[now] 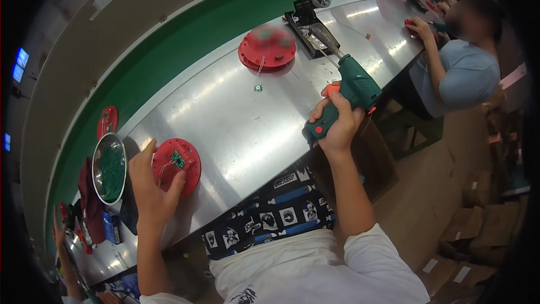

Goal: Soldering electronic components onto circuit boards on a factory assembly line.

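Note:
My right hand (342, 123) is wrapped round the handle of a green cordless screwdriver (360, 84), a finger at its orange trigger. Its long metal shaft points away toward the far side of the bench. My left hand (154, 183) is at the left side of a round red plastic disc (193, 160), its thumb and forefinger spread apart over the near and far parts. On that disc sits a small green circuit board (178, 160) with thin pale wires. Whether the fingertips press on the disc, I cannot tell.
Beyond, stacked red discs (267, 50) have a wired board hanging off. Behind the screwdriver stands a black tray (315, 36). At left are a metal bowl (97, 177) of green pieces and a blue box (112, 228). A co-worker (455, 67) works at right; another person's hand (59, 231) shows at left.

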`<state>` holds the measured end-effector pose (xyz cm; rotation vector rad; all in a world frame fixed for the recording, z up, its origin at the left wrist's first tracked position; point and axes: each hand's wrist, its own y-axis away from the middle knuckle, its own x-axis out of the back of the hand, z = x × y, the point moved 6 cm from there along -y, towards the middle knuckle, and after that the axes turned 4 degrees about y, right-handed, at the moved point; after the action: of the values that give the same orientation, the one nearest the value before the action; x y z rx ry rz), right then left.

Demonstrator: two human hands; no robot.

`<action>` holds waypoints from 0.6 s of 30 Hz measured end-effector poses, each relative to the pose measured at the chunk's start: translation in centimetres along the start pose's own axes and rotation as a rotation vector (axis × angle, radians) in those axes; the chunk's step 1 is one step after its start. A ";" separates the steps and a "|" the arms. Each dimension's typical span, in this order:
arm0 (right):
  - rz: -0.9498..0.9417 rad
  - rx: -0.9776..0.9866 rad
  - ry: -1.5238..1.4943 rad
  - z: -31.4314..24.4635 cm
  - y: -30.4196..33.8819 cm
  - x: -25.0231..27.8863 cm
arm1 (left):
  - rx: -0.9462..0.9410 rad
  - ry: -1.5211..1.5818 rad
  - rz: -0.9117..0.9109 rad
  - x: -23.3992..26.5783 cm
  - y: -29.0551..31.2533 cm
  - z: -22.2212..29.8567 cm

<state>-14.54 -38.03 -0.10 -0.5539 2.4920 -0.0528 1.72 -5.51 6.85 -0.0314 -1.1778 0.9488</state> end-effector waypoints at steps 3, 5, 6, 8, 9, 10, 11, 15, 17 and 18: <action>0.030 0.018 0.004 0.1 0.0 0.3 | -0.061 -0.032 -0.280 -2.2 -2.3 -1.0; 0.040 0.021 0.017 0.3 0.0 0.1 | -0.223 -0.014 -0.404 -3.3 -4.3 -2.2; 0.054 0.020 -0.022 0.0 0.1 0.0 | -0.313 -0.184 -0.278 -2.1 -5.8 -2.3; 0.080 0.023 -0.021 0.1 0.1 0.1 | -0.343 -0.423 -0.044 -1.7 -9.5 -5.0; 0.091 0.031 -0.003 0.0 0.0 0.3 | -0.284 -0.523 0.068 -1.7 -11.6 -6.9; 0.100 0.035 0.013 0.1 -0.1 0.4 | -0.164 -0.503 0.090 -1.7 -13.6 -10.8; 0.105 0.026 0.002 0.2 0.0 0.4 | -0.046 -0.499 0.113 -0.7 -15.2 -14.6; 0.083 0.015 -0.008 0.5 -0.1 0.3 | 0.580 -0.639 -0.106 0.5 -17.1 -28.0; 0.089 0.009 -0.020 0.3 -0.3 0.4 | 0.587 -0.514 -0.210 -0.1 -17.2 -30.7; 0.082 -0.002 -0.032 0.2 -0.4 0.3 | 0.607 -0.382 -0.306 -0.4 -17.0 -31.9</action>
<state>-14.50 -38.49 -0.40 -0.4496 2.4806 -0.0100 37.25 -2.46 1.05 0.8249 -1.1496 1.0263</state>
